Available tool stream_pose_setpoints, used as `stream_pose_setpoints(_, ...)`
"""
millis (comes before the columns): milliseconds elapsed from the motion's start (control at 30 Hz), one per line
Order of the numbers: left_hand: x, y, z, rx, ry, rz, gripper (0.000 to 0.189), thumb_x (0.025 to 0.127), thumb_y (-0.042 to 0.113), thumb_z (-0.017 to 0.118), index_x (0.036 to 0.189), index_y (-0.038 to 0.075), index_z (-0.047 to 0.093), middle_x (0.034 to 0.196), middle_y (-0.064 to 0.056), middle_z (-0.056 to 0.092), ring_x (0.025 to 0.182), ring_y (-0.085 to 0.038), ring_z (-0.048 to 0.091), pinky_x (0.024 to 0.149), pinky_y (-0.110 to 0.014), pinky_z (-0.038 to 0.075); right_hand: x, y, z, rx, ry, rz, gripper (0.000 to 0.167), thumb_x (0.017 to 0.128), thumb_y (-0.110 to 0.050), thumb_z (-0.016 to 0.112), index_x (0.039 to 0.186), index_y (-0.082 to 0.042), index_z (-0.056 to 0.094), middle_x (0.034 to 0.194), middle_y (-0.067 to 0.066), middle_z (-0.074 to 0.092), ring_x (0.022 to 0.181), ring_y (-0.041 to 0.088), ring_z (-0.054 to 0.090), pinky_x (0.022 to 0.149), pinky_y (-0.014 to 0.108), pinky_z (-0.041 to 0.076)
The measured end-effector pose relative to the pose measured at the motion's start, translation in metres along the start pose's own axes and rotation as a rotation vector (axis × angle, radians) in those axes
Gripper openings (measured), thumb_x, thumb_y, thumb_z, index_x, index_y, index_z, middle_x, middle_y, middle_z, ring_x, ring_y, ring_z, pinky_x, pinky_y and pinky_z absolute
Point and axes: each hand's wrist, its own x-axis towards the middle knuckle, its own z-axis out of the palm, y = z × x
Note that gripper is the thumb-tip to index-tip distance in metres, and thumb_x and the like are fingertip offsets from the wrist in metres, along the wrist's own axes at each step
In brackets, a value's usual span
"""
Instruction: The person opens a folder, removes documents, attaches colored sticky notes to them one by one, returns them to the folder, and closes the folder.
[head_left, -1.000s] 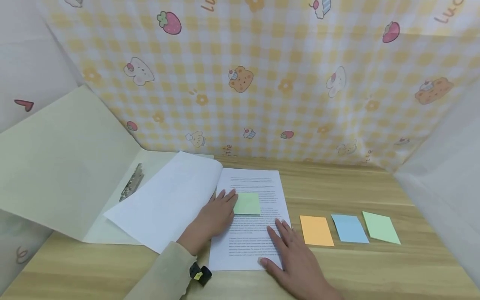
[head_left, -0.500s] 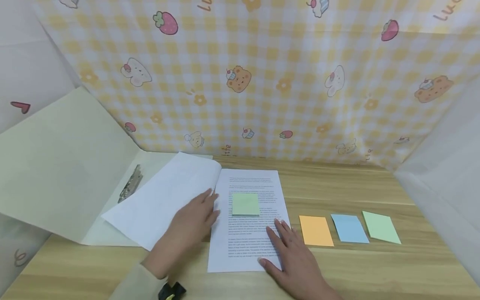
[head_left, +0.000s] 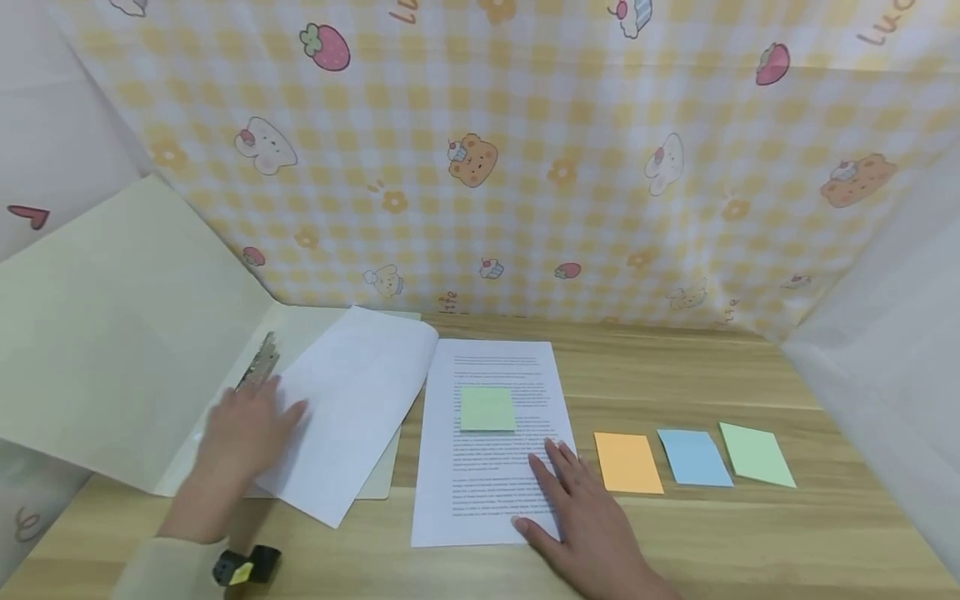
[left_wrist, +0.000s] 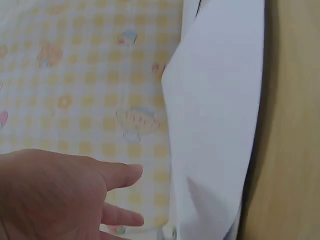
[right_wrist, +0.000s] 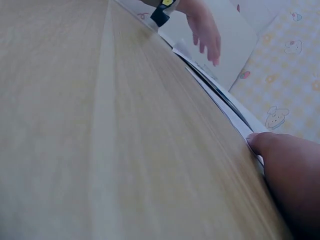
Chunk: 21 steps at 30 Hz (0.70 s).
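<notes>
My left hand (head_left: pixel 243 429), fingers loosely extended, is over the inner side of an opened pale folder (head_left: pixel 142 333), close to its metal clip (head_left: pixel 258 362). In the right wrist view the left hand (right_wrist: pixel 204 32) hangs above the folder with a gap beneath. Blank white paper (head_left: pixel 341 408) lies slanted across the folder, its right edge curling up. To its right is a printed page (head_left: pixel 487 483) bearing a green sticky note (head_left: pixel 487 408). My right hand (head_left: pixel 588 521) rests flat with spread fingers on that page's lower right edge.
An orange sticky note (head_left: pixel 628 462), a blue one (head_left: pixel 695 457) and another green one (head_left: pixel 757 454) lie in a row on the wooden table (head_left: pixel 712 542). A yellow checked cloth (head_left: pixel 525 225) hangs behind. The folder's cover leans up at the left.
My left hand has left the green sticky note on the page and moved left across the blank paper to the folder's clip. The right hand stays in place.
</notes>
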Motion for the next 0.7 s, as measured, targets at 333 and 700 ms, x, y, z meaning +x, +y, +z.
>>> stream_pose_setpoints(333, 0.001, -0.034, -0.018, 0.018, -0.132, -0.211, 0.093, 0.104, 0.061, 0.032, 0.146, -0.022, 0.023, 0.131, -0.053, 0.032, 0.114, -0.070, 0.039, 0.089, -0.073, 0.044, -0.001, -0.001, 0.000, -0.007, 0.023, -0.016, 0.076, 0.091, -0.066, 0.059, 0.149, -0.017, 0.053, 0.160, 0.009, 0.044, 0.150, 0.028, 0.040, 0.125, 0.015, -0.009)
stream_pose_setpoints(700, 0.009, -0.049, -0.018, -0.029, -0.206, -0.246, 0.086, 0.104, 0.057, 0.036, 0.132, -0.024, 0.034, 0.118, -0.052, 0.040, 0.100, -0.059, 0.051, 0.074, -0.061, 0.050, -0.001, 0.000, 0.000, -0.002, 0.014, 0.000, 0.077, 0.090, -0.067, 0.059, 0.149, -0.018, 0.052, 0.161, 0.007, 0.043, 0.151, 0.027, 0.039, 0.124, 0.016, -0.009)
